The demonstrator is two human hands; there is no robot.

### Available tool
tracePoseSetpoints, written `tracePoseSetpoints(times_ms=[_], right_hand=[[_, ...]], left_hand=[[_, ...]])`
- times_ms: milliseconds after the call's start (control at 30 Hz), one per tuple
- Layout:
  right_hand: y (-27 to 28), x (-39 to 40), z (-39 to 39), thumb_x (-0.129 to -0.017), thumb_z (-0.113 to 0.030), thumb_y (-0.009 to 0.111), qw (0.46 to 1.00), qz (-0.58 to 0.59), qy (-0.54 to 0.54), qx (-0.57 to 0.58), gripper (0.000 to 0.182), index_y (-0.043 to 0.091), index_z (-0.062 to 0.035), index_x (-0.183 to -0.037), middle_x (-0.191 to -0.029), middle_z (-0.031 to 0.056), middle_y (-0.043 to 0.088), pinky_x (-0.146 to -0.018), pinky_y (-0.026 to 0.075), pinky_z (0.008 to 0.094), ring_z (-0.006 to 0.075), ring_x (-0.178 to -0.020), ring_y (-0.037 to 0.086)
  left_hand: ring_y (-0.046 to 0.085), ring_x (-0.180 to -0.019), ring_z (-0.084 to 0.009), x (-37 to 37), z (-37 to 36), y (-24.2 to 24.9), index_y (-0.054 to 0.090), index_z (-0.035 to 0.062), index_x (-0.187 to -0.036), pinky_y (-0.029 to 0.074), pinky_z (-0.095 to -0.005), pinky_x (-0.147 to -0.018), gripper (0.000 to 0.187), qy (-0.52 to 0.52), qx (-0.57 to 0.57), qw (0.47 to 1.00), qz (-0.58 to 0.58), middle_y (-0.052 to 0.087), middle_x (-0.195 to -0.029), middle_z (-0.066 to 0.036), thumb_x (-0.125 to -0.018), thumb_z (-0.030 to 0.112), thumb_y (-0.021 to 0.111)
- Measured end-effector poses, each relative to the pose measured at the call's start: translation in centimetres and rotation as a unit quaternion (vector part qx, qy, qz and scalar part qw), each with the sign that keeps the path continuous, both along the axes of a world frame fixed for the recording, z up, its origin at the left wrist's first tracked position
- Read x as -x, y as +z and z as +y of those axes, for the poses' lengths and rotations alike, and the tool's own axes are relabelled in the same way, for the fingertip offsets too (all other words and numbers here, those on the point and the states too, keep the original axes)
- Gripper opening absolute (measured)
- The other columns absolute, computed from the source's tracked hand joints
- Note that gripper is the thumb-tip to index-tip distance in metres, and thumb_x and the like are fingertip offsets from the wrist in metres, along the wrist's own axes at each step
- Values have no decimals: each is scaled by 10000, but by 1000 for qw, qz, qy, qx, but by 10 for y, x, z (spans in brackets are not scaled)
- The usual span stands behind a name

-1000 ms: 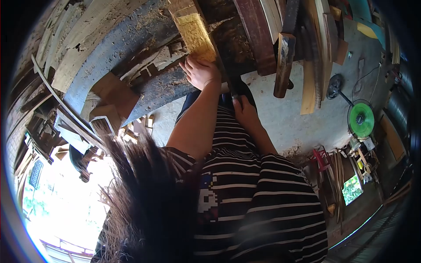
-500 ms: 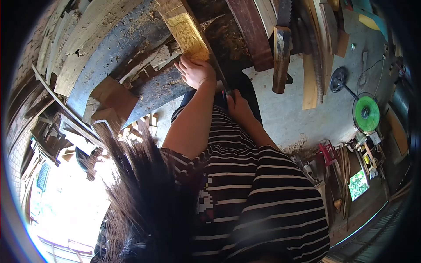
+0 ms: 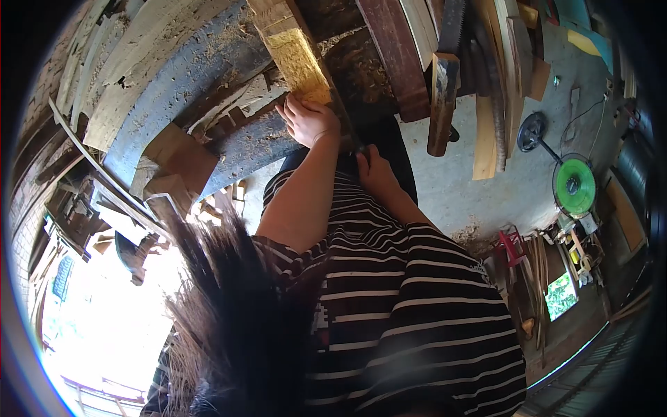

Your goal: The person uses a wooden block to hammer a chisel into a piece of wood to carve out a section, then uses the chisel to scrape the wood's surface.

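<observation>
A wooden beam (image 3: 267,21) comes down from the top of the view, with a bright yellow, freshly bared face (image 3: 297,59) near its close end. My left hand (image 3: 311,121) rests on that end, its fingers curled over the wood. Just to the right and lower, my right hand (image 3: 377,170) is closed around the dark handle of a tool (image 3: 361,151). A thin dark strip by the beam's right side may be its blade; shadow hides the tool's kind.
Boards and a dusty bluish plank (image 3: 160,97) lie to the left. A dark reddish plank (image 3: 399,62), a toothed saw blade (image 3: 451,28) and several wood strips sit at the upper right. A green fan (image 3: 575,184) stands on the concrete floor (image 3: 472,201).
The view has shifted slightly. My right hand stays near the beam's close end, and less of the thin dark strip beside the beam shows. My left hand keeps its place on the wood.
</observation>
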State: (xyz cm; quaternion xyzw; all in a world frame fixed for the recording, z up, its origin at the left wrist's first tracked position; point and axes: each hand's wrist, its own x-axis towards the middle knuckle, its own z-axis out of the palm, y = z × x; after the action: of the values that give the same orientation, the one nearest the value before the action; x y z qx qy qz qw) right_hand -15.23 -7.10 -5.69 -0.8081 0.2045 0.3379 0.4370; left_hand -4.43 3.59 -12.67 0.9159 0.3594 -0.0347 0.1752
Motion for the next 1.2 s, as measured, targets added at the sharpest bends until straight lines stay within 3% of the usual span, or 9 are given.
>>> tracePoseSetpoints(times_ms=[200,400,600,667,867,1200], right_hand=[[2,-7,-7,-950,-309,447,1000,3,24,-7,408,428,74,-1089,-756,312,603,-626,500,511,478,-744,602],[-27,-67,11,-954,-303,434,997,-50,18,53,401,425,77,-1080,-759,329,595,-636,485,537,502,-767,583],[-27,-79,-2,-955,-316,433,997,5,54,49,398,447,68,-1057,-791,344,590,-651,478,541,509,-801,575],[-20,-70,-4,-960,-361,424,997,-8,42,57,400,482,31,-1015,-768,299,602,-647,478,494,479,-774,596],[13,-58,-30,-940,-385,459,996,78,46,27,471,488,51,-1115,-855,327,605,-720,474,510,501,-870,572],[40,-38,-22,-940,-366,477,993,85,75,20,403,482,22,-1049,-818,293,620,-669,480,491,487,-843,587]], left_hand=[[353,-1324,-309,0,1,2,494,72,-1226,360,-476,-978,399,-11,4,1000,2,525,-1268,-124,-871,222,391],[341,-1332,-316,1,3,2,505,59,-1216,342,-466,-997,412,-6,6,1000,-16,527,-1267,-132,-859,239,410],[304,-1349,-320,-3,4,1,464,84,-1263,324,-498,-1008,429,4,30,999,23,490,-1308,-132,-874,254,402],[301,-1350,-322,0,7,6,462,89,-1267,315,-497,-1014,429,-9,54,998,16,483,-1315,-129,-880,265,400],[289,-1356,-321,1,7,7,449,86,-1278,308,-480,-1022,438,-8,59,998,33,455,-1339,-135,-881,263,403],[277,-1360,-330,-1,6,9,447,81,-1272,309,-481,-1020,436,-9,58,998,28,461,-1327,-135,-869,241,402]])
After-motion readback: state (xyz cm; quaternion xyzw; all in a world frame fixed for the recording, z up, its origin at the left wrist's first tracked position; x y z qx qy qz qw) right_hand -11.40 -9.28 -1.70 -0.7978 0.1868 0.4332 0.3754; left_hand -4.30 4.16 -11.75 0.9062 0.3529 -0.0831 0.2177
